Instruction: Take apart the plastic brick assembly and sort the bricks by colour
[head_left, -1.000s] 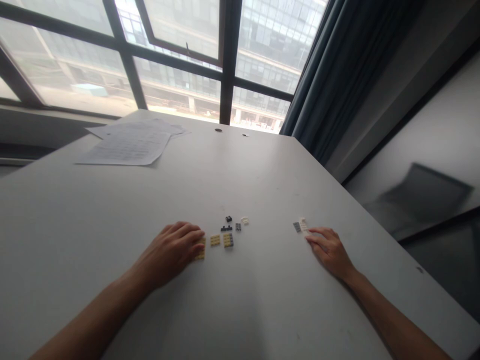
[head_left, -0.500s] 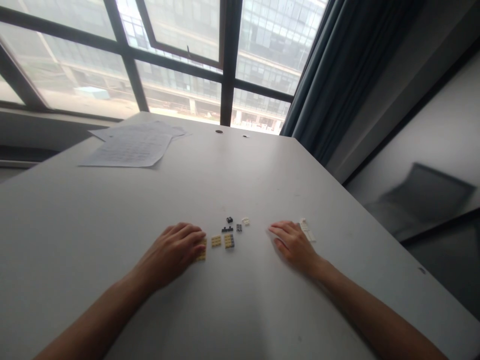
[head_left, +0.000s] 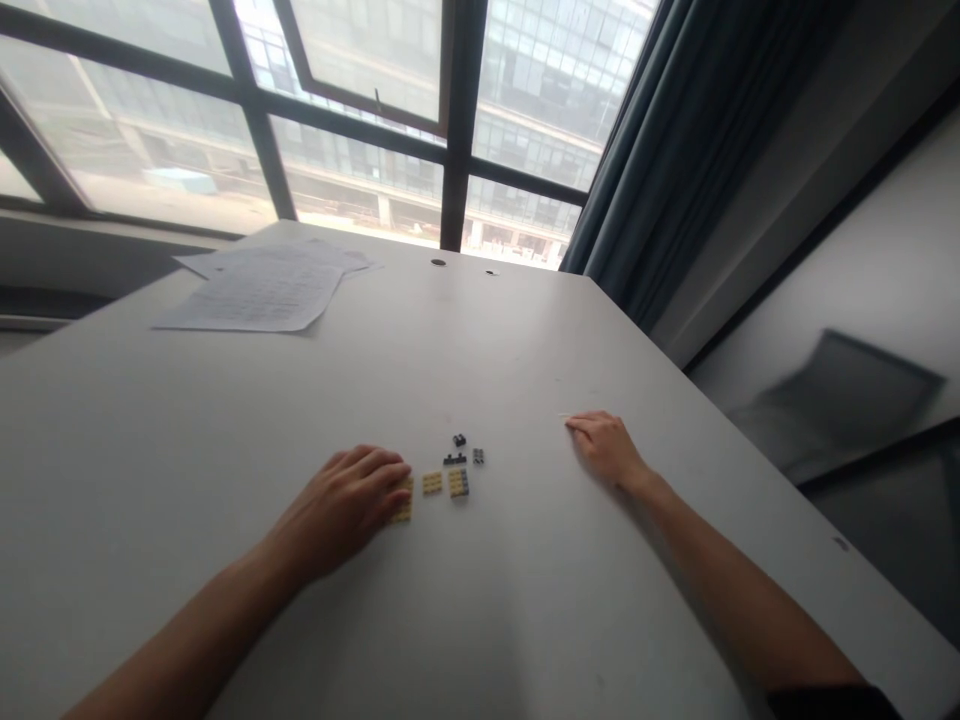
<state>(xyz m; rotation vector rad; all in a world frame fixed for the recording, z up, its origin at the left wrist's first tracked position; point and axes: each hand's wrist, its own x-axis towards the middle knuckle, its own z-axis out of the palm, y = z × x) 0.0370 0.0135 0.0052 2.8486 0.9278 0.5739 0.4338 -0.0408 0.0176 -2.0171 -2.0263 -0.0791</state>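
Observation:
My left hand (head_left: 349, 510) lies palm down on the table, its fingers draped over the left part of a tan toy-brick plate (head_left: 405, 500). Just right of it are a smaller tan studded plate (head_left: 432, 483) and a tan plate with a grey strip (head_left: 458, 483). Behind these lie a black bar-like piece (head_left: 454, 459), a small grey studded piece (head_left: 478, 456) and a small black piece (head_left: 460, 440). My right hand (head_left: 606, 447) is farther right, fingers pressed together, with a thin white toy-brick piece (head_left: 564, 414) showing at its fingertips. What lies beneath that hand is hidden.
Printed sheets of paper (head_left: 255, 290) lie at the back left of the white table (head_left: 480, 350). Two cable holes sit near its far edge, below the window. A dark curtain (head_left: 675, 140) hangs at the right.
My right hand has moved back and slightly right. The small white piece beside the grey one is gone from its spot, and white shows at my right fingertips. My left hand stays still.

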